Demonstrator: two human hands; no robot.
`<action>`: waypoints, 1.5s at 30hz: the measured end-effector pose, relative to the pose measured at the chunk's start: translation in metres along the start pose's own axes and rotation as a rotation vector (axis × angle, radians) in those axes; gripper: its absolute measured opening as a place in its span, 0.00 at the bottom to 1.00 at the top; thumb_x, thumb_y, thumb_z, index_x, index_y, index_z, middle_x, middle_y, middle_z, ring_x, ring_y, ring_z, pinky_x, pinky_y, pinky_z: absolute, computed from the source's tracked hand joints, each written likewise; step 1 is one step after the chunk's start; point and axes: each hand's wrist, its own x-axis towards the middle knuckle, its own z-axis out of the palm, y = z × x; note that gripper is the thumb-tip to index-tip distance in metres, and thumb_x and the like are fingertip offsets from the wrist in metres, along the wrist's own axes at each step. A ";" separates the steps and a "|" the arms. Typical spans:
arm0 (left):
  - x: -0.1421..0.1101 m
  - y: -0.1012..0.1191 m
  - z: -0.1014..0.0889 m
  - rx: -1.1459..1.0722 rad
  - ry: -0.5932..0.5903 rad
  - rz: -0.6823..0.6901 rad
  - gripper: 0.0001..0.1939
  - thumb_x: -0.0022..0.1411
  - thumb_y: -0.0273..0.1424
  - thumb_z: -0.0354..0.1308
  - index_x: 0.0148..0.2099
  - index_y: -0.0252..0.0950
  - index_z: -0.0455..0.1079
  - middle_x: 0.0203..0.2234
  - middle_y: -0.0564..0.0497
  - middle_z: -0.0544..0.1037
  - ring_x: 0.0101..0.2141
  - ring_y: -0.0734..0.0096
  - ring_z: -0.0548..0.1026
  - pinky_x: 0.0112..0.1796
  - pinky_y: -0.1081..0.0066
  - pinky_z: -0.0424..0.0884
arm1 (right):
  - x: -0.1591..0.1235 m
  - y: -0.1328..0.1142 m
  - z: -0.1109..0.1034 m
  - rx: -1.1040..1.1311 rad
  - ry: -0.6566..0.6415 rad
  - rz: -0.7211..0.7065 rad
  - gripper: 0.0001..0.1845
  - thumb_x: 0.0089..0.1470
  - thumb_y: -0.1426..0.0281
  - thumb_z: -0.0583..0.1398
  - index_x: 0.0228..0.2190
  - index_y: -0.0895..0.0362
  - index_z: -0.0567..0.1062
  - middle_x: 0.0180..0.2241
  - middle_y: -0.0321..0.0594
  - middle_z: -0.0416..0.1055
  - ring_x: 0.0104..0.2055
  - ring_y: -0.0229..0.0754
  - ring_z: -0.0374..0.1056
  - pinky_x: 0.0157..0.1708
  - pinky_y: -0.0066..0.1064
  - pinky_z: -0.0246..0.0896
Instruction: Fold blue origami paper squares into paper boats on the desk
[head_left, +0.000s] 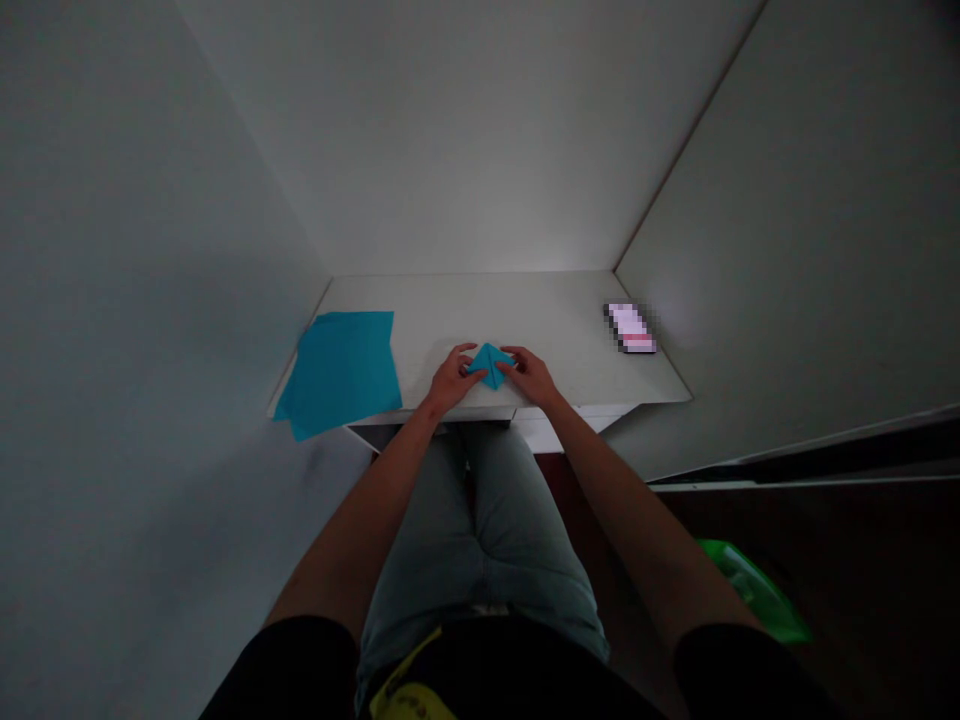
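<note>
A small folded piece of blue paper [491, 362], diamond-shaped with a crease down its middle, is at the front centre of the white tabletop [480, 305]. My left hand [451, 378] grips its left corner, thumb on top and fingers curled around the edge. On the opposite side, my right hand [531, 375] pinches the right corner the same way. Both thumbs rest on the paper's face near the crease. The undersides of the fingers are hidden.
Loose sheets of blue paper [345, 370] lie stacked at the left, overhanging the front edge. A phone [631, 328] with a blurred screen lies at the right. Walls enclose the tabletop at the back and both sides. Something green and glossy [754, 590] is on the floor at lower right.
</note>
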 end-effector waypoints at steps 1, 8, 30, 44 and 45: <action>0.000 0.001 -0.001 0.030 -0.012 0.004 0.21 0.61 0.40 0.69 0.56 0.40 0.78 0.38 0.51 0.83 0.30 0.70 0.74 0.35 0.69 0.69 | 0.000 -0.001 0.000 -0.021 -0.018 0.010 0.24 0.59 0.48 0.65 0.48 0.52 0.83 0.34 0.39 0.79 0.31 0.42 0.67 0.33 0.33 0.63; 0.001 0.007 -0.003 0.044 -0.019 -0.006 0.23 0.69 0.51 0.58 0.44 0.37 0.83 0.27 0.51 0.80 0.27 0.66 0.75 0.33 0.67 0.68 | 0.002 -0.006 -0.001 0.039 -0.012 0.003 0.28 0.61 0.41 0.60 0.38 0.52 0.82 0.32 0.38 0.78 0.32 0.42 0.68 0.35 0.33 0.62; 0.006 0.008 -0.002 -0.336 0.234 -0.084 0.19 0.65 0.48 0.66 0.42 0.40 0.67 0.33 0.51 0.81 0.36 0.62 0.85 0.37 0.67 0.73 | 0.007 -0.002 -0.005 0.427 0.232 0.042 0.28 0.56 0.39 0.63 0.38 0.49 0.66 0.25 0.28 0.65 0.21 0.35 0.62 0.22 0.29 0.59; 0.000 0.011 -0.008 -0.077 0.164 -0.104 0.30 0.67 0.58 0.58 0.27 0.38 0.77 0.25 0.48 0.81 0.34 0.59 0.80 0.42 0.61 0.76 | 0.000 -0.007 -0.013 0.172 0.071 0.115 0.37 0.56 0.31 0.58 0.22 0.52 0.71 0.18 0.35 0.67 0.25 0.42 0.65 0.31 0.36 0.64; 0.001 0.011 -0.008 -0.053 0.191 -0.118 0.35 0.70 0.60 0.51 0.24 0.38 0.75 0.21 0.47 0.79 0.31 0.60 0.79 0.41 0.61 0.75 | 0.001 -0.007 -0.013 0.155 0.089 0.128 0.40 0.57 0.29 0.54 0.20 0.52 0.70 0.17 0.37 0.66 0.25 0.43 0.66 0.33 0.37 0.65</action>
